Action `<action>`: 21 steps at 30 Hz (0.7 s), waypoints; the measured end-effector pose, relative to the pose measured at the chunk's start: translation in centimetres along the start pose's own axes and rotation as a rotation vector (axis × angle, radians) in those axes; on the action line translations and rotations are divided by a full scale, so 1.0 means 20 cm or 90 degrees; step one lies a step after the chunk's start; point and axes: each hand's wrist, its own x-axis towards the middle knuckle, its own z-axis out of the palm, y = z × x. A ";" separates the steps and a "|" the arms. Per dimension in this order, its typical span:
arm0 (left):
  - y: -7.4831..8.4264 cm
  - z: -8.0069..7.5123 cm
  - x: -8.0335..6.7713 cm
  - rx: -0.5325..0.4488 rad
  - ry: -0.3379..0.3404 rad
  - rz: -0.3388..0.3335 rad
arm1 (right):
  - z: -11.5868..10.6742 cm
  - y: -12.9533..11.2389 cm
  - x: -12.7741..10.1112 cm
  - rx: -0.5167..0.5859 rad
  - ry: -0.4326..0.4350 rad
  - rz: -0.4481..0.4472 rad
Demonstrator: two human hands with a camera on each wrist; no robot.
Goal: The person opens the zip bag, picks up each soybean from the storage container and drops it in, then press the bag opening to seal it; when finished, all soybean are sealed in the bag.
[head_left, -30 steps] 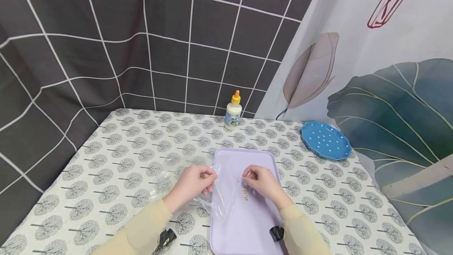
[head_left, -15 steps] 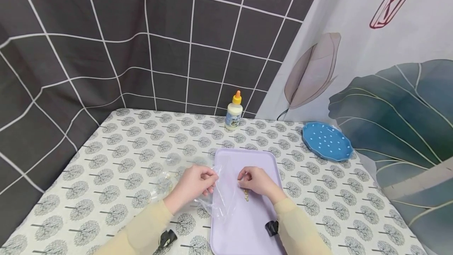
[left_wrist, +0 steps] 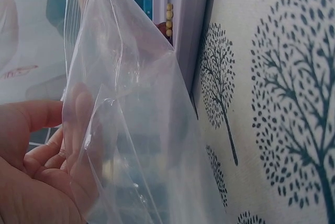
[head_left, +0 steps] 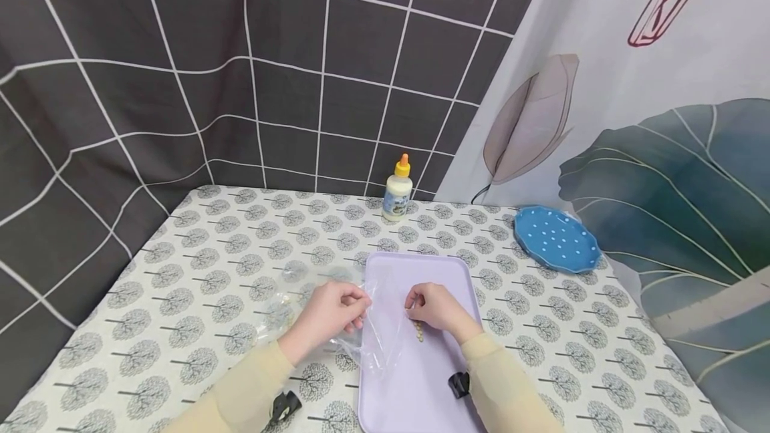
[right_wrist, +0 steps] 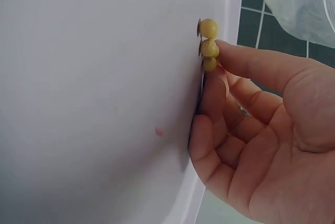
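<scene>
Left hand [head_left: 329,316] grips a clear zip bag [head_left: 375,329] — fingers curled round its upper edge, thumb on the near side, as the left wrist view shows through the film. The bag hangs over the left rim of the lilac tray [head_left: 442,379], mouth toward the right hand, prob. held up so the opening stays reachable w/o a second hand.

Right hand [head_left: 436,307] sits on the tray just right of the bag, fingers curled. In the right wrist view its fingertips [right_wrist: 217,72] touch the lowest of a short row of small yellow beads [right_wrist: 209,46] lying in line on the tray floor; index and thumb close in on them but whether a bead is actually pinched I can't tell. Beads sit directly under the right fingertips, between the two hands, so each one has only a short trip to the bag. The tray's raised rim likely keeps round bits from rolling off onto the bench [head_left: 228,266].

Beyond both hands, by the dark checked backdrop: a white glue bottle w/ orange cap [head_left: 396,190], upright, well apart from the work. Far right of the right hand, a blue dotted plate [head_left: 556,239], holding nothing visible. Cream sleeves on both arms, a black clip at each wrist.
</scene>
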 end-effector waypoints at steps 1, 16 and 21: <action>0.00 0.00 0.00 -0.001 -0.001 0.000 | 0.00 0.00 0.00 -0.004 0.000 -0.003; 0.00 0.00 0.00 0.001 0.002 -0.001 | 0.01 -0.03 -0.01 -0.057 0.005 -0.004; 0.00 0.00 0.00 -0.003 0.002 0.002 | 0.00 -0.03 -0.01 -0.073 0.010 0.007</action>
